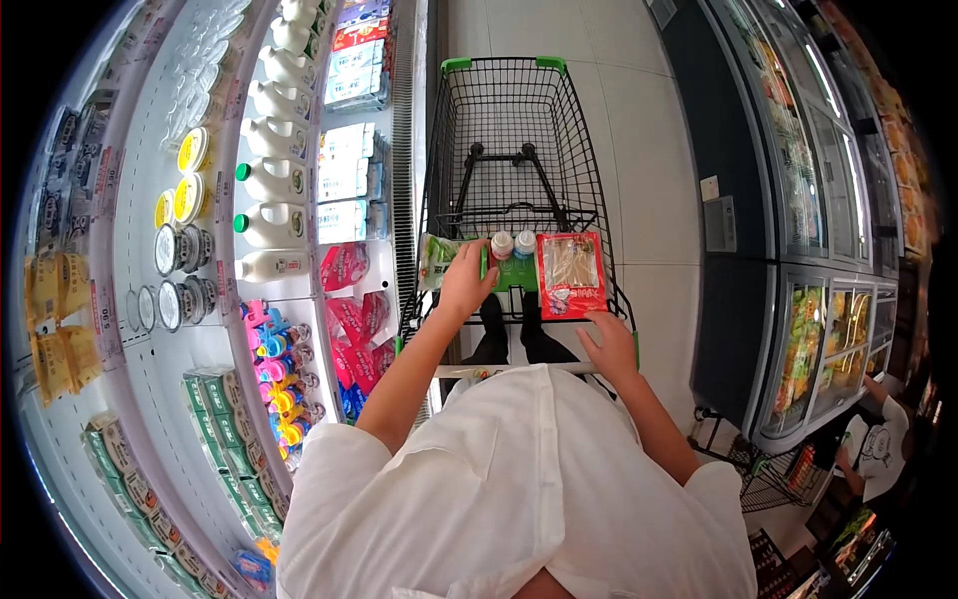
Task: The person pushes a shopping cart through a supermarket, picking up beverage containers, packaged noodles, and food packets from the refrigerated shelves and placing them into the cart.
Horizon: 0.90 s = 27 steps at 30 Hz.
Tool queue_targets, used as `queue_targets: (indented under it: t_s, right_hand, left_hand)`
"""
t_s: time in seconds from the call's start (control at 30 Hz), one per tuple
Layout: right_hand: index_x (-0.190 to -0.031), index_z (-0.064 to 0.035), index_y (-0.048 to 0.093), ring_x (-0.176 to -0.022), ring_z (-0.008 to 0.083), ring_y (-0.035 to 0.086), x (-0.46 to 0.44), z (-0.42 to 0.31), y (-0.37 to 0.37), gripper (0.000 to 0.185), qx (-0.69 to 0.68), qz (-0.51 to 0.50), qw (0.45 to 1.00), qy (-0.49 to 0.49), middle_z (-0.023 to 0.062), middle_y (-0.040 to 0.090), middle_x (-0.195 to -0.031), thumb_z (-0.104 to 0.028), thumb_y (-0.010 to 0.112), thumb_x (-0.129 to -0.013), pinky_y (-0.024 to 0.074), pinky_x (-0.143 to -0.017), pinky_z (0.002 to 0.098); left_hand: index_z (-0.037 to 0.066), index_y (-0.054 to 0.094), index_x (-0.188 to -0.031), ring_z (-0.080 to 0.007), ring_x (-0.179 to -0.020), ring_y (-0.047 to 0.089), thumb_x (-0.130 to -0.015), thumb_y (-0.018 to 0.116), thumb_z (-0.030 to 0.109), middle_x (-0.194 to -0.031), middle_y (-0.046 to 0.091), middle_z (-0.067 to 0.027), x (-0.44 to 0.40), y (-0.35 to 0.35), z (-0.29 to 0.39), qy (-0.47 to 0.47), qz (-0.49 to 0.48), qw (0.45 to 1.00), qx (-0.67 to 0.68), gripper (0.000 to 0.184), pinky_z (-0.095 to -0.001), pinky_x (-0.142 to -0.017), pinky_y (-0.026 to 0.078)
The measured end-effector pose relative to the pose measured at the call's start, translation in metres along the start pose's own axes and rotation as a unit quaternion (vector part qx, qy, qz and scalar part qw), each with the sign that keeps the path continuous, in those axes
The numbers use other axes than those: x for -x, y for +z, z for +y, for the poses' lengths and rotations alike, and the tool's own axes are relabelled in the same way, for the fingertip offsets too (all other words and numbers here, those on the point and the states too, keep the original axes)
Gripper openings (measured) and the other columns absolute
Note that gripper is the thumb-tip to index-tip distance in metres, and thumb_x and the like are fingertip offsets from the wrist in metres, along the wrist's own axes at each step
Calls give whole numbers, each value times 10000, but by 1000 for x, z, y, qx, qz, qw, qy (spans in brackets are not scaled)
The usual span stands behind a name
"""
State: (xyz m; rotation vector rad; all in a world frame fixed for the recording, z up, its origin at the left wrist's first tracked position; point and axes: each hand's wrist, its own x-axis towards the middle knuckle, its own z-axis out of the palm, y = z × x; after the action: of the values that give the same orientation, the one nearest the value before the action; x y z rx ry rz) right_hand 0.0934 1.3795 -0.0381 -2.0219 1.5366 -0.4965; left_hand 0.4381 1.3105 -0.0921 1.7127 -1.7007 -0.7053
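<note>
A shopping cart (519,100) of black wire with green corners stands in front of me. On its near child-seat shelf lie a green package (436,262), two small bottles (513,245) with pale caps, and a red packet (572,276) with a see-through window. My left hand (467,285) is beside the bottles, over the right edge of the green package, fingers bent; whether they grip anything is hidden. Just below the red packet's lower right corner, my right hand (608,344) has its fingers apart and holds nothing.
Refrigerated shelves on the left carry white jugs (272,180), cartons (351,160), tubs (190,200) and green boxes (235,439). Glass-door freezers (818,329) line the right side. Another person (878,444) is at the lower right, near a second cart (763,474).
</note>
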Motion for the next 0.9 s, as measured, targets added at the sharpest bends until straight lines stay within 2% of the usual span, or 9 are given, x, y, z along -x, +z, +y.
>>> queue_targets:
  t_s: [0.13,0.3,0.43,0.53,0.6,0.67,0.73,0.8,0.9]
  right_hand:
    - [-1131,-25,789,-1055,367,749,29,19,-1,332,8,2,1000,0,152,792,-1113,-313,820,-970,596,-922,442]
    - [-1069,-54,810,-984,345,775,21,8,0,384,35,-19,998,40,136,819,-1062,-428,767,-991,613,-877,448]
    - [-1053,-76,815,-934,344,787,0,8,3,406,43,0,998,55,129,820,-1040,-470,753,-978,622,-819,459]
    - [-1026,-99,817,-885,345,791,-17,16,4,431,64,15,997,33,119,821,-1013,-520,766,-949,625,-775,469]
    - [-1004,-100,816,-857,291,795,-28,18,2,466,106,5,994,22,95,817,-982,-556,801,-908,627,-756,435]
    - [-977,-117,815,-845,304,792,-42,22,-5,557,110,4,994,-12,89,810,-939,-664,791,-875,623,-745,446]
    - [-949,-111,784,-864,331,785,-54,16,-22,652,156,-182,968,-77,103,809,-941,-757,718,-889,617,-749,476]
    - [-918,-109,768,-848,347,783,-63,24,-23,720,189,-203,953,-117,103,806,-923,-820,653,-901,611,-732,486]
    - [-919,-101,766,-882,353,787,-82,28,-22,748,162,-205,957,-124,108,808,-934,-839,647,-890,617,-739,501]
  left_hand:
    - [44,712,-1262,-369,-932,757,-1005,791,216,-1090,747,-172,72,-52,7,-40,-67,997,-23,319,-456,-806,610]
    - [87,767,-1058,-365,-822,763,-1037,735,339,-882,763,-144,144,-75,-13,-126,-101,984,-70,255,-509,-711,578]
    - [94,778,-1043,-382,-873,782,-1045,709,416,-918,807,-142,114,-71,-4,-155,-88,980,-89,329,-495,-788,610]
    - [84,799,-1007,-366,-827,780,-1023,736,402,-880,800,-140,88,-71,-1,-146,-97,979,-104,325,-490,-754,607]
    - [83,791,-1021,-364,-822,778,-1024,735,382,-872,799,-134,71,-69,-3,-138,-100,980,-106,304,-494,-759,607]
    - [89,774,-1050,-377,-864,778,-1035,725,364,-889,798,-138,48,-59,-13,-109,-102,987,-54,279,-502,-780,601]
    - [71,761,-1086,-392,-871,771,-1025,734,341,-900,791,-155,8,-46,-11,-77,-95,992,-40,278,-517,-784,598]
    - [47,761,-1158,-372,-874,778,-1016,748,334,-971,806,-155,-37,-31,-5,0,-75,995,-59,321,-485,-793,608]
    - [40,736,-1202,-403,-940,768,-1009,747,341,-1029,807,-175,-76,-18,10,-5,-92,994,-52,358,-507,-843,603]
